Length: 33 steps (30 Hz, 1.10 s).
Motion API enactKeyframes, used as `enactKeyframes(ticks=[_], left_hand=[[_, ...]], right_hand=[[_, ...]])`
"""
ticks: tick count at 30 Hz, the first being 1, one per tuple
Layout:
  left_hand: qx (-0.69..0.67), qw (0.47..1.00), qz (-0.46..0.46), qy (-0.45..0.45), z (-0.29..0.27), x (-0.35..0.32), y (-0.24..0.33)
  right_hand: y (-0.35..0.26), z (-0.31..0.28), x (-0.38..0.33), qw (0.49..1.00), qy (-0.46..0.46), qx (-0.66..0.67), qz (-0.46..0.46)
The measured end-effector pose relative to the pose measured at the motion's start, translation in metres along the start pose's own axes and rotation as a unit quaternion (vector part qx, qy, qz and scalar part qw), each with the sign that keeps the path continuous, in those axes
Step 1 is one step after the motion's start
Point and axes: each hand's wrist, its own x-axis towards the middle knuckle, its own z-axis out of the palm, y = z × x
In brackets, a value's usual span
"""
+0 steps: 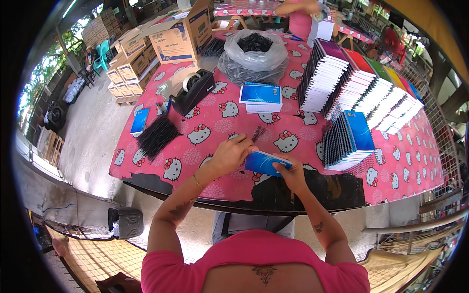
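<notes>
A small blue-covered notebook (265,162) is held over the front part of the table. My right hand (293,173) grips its right end, thumb on top of the cover. At its left end, the fingers of my left hand (233,152) are pinched together. A dark spiral binding coil (259,133) sticks up just beyond those fingertips; whether they grip the coil or the notebook's edge is hidden. To the left lies a bunch of black spiral coils (159,136), beside a loose blue cover (140,120). A stack of blue notebooks (348,139) stands to the right.
Beyond my hands lie blue-topped sheets (260,97), a black tape dispenser (194,93) and a plastic bag (256,61) of black coils. Tall notebook stacks (322,78) line the right. A cardboard box (181,36) stands far left. Another person (300,22) works across the table.
</notes>
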Motion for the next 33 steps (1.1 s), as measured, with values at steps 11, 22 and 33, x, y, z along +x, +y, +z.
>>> enactKeyframes(ticks=[11, 22, 33], left_hand=[[0.222, 0.974, -0.033, 0.034, 0.056, -0.043, 0.049], [0.23, 0.97, -0.052, 0.052, 0.031, -0.001, 0.053], [0.143, 0.973, -0.16, 0.079, 0.046, -0.008, 0.038]], right_hand=[[-0.039, 0.01, -0.001, 0.994, 0.106, 0.012, 0.034], [-0.022, 0.011, -0.008, 0.995, 0.049, 0.069, 0.055], [-0.012, 0.002, 0.022, 0.994, -0.073, -0.005, 0.077]])
